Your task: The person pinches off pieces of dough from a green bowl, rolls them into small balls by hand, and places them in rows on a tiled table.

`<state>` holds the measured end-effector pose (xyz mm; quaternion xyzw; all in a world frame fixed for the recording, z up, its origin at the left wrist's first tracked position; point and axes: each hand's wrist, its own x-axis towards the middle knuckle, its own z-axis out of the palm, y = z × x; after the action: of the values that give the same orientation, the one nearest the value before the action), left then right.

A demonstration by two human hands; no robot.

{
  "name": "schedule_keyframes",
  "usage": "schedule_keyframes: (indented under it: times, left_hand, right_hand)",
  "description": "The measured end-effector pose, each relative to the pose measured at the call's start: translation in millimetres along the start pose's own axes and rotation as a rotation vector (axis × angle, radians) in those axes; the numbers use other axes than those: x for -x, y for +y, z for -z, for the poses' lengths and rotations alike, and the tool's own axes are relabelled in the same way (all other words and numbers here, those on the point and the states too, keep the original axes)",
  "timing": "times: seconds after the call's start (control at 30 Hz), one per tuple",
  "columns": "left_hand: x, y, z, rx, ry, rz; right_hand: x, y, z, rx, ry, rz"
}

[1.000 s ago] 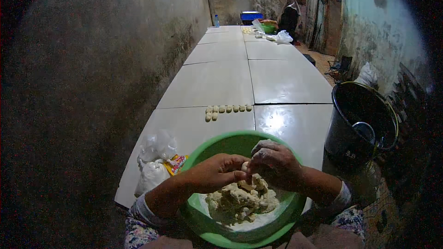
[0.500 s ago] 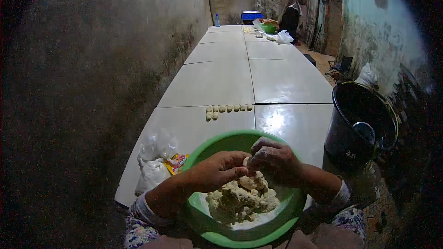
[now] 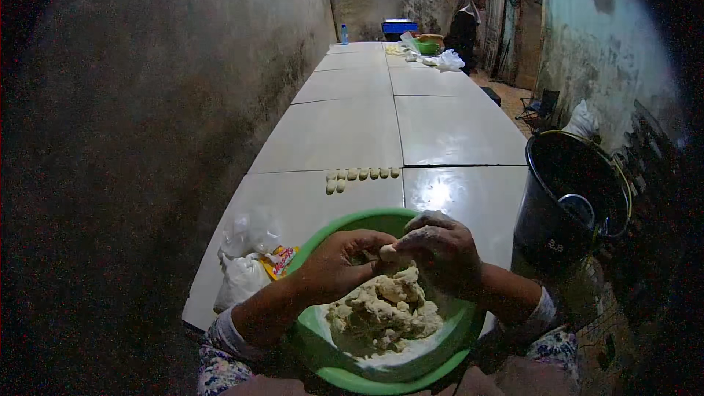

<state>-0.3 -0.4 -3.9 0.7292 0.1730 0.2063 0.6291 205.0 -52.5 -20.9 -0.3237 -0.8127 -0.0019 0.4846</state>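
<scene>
Over a green basin [image 3: 323, 367] my left hand [image 3: 345, 264] and my flour-dusted right hand [image 3: 444, 253] meet, their fingers closed on a small pale dough piece [image 3: 389, 252]. Lumpy, shaggy dough [image 3: 385, 308] and loose white flour lie in the basin below them. Beyond the basin, several small oval dough pieces [image 3: 363, 174] are lined up on the white tiled table [image 3: 330, 132].
Plastic bags of white powder [image 3: 242, 282] and a yellow packet [image 3: 279, 260] sit left. A black bucket [image 3: 539, 198] stands right. At the far end are a person in dark clothing [image 3: 462, 29], a green basin [image 3: 427, 48], white bags, a blue crate [image 3: 400, 28] and a bottle [image 3: 344, 34].
My hands have risen slightly and shifted. The fingers of my left hand have moved a little, so the dough piece between both hands now shows more.
</scene>
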Motion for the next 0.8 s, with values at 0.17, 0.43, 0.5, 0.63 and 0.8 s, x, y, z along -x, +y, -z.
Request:
schedule_keyframes:
  times: [0.17,0.43,0.5,0.63,0.8]
  left_hand:
    - [-0.6,-5.7,0.3,-0.023,0.04,-0.024]
    - [-3.0,-13.8,10.4,-0.092,-0.188,0.045]
    - [-1.8,-6.7,3.6,-0.099,-0.152,0.039]
    - [-0.5,-2.8,-1.4,0.025,-0.063,0.043]
    - [-0.3,-9.3,6.9,0.067,0.008,0.076]
  right_hand:
    - [-5.5,-3.3,1.0,-0.054,-0.026,-0.009]
    - [-2.8,-0.1,0.3,-0.155,-0.04,-0.025]
    - [0.8,2.2,-2.8,-0.156,-0.048,-0.024]
    - [0.1,2.7,0.4,0.013,-0.101,0.001]
    - [-7.8,-7.7,-3.9,-0.066,0.103,-0.169]
